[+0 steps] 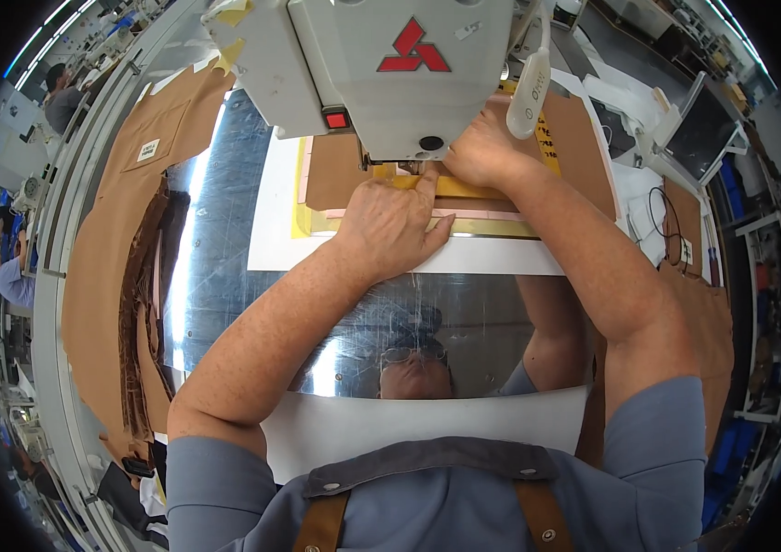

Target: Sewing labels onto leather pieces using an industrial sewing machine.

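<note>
Under the head of a large white sewing machine lies a flat brown fabric piece. It sits in a yellow and pink flat frame on a white sheet. A yellow strip crosses the fabric just below the needle area. My left hand rests on the fabric and frame, index finger stretched toward the strip and thumb apart, with nothing seen in it. Beyond it to the right, my right hand lies against the fabric close to the machine head. Its fingertips are partly hidden there.
A shiny metal plate spans the table in front of me. More brown fabric lies along the left side, and other brown pieces hang at the right. A dark monitor stands at the far right. Several people work in the left background.
</note>
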### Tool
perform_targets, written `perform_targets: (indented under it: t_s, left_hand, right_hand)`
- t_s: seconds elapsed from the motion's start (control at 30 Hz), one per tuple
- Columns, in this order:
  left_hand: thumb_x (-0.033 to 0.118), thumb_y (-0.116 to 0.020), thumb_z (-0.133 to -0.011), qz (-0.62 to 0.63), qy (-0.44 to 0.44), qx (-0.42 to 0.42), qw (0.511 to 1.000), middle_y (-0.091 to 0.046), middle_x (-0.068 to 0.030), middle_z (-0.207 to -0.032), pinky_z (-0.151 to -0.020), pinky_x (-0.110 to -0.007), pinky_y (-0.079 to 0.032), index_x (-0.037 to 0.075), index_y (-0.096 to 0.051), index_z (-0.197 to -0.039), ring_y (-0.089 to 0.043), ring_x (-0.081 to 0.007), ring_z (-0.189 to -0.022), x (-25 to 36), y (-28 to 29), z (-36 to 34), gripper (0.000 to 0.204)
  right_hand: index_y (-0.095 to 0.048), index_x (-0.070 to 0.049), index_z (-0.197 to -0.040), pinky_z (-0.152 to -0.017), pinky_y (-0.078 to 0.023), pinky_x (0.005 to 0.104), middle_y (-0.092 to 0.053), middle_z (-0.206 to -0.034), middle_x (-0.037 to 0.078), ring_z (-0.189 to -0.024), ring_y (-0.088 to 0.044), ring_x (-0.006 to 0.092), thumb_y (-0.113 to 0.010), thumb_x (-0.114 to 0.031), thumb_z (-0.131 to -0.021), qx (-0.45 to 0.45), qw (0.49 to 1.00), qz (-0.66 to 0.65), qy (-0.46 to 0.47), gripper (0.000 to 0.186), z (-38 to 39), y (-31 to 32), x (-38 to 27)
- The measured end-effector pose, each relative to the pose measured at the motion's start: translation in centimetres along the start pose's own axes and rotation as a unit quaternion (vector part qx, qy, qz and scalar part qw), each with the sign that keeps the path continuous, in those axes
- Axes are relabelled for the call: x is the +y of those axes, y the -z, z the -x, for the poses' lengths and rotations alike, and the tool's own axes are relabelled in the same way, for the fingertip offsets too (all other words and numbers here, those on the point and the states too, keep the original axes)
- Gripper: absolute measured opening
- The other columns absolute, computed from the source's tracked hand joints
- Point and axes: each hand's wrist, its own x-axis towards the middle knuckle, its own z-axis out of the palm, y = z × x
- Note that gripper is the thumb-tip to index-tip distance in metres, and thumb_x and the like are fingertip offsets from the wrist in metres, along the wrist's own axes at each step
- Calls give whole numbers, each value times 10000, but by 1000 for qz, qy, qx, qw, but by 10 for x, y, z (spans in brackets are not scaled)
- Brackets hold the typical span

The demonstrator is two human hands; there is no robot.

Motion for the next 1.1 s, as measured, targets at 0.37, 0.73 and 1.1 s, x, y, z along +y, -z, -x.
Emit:
perform_targets:
  t_s: [0.37, 0.73, 1.1]
  left_hand:
    - [404, -623, -932, 27, 12, -43, 999, -578, -71, -515, -633, -407, -500, -39, -599, -1251, -610, -289, -505, 14, 15, 17, 546]
    - [573, -694, -850, -16, -30, 53, 998, -675, -130, -1155, -1137, -526, -224, 66, -667, -1222, -581, -271, -1206, 26, 29, 38, 629]
    - [592, -676, -851, -34, -24, -17, 999, -666, -114, -1275, -1028, -482, -268, 70, -604, -1366, -579, -253, -1124, 46, 37, 66, 736]
  right_hand:
    - [-536, -96, -1410, -1173, -331, 463, -498, -1486, 89, -1384, -430, 308, -492, -415, -1003, 86, 994, -29, 56, 519, 20, -8, 7]
    - [-561, -107, -1388, -1135, -304, 456, -605, -1361, 69, -1352, -469, 257, -518, -391, -985, 135, 985, -15, 109, 495, 42, -14, 4]
    - [-599, -106, -1331, -1123, -317, 439, -618, -1289, 83, -1302, -467, 259, -595, -372, -940, 167, 974, -58, 142, 473, 69, -16, -2]
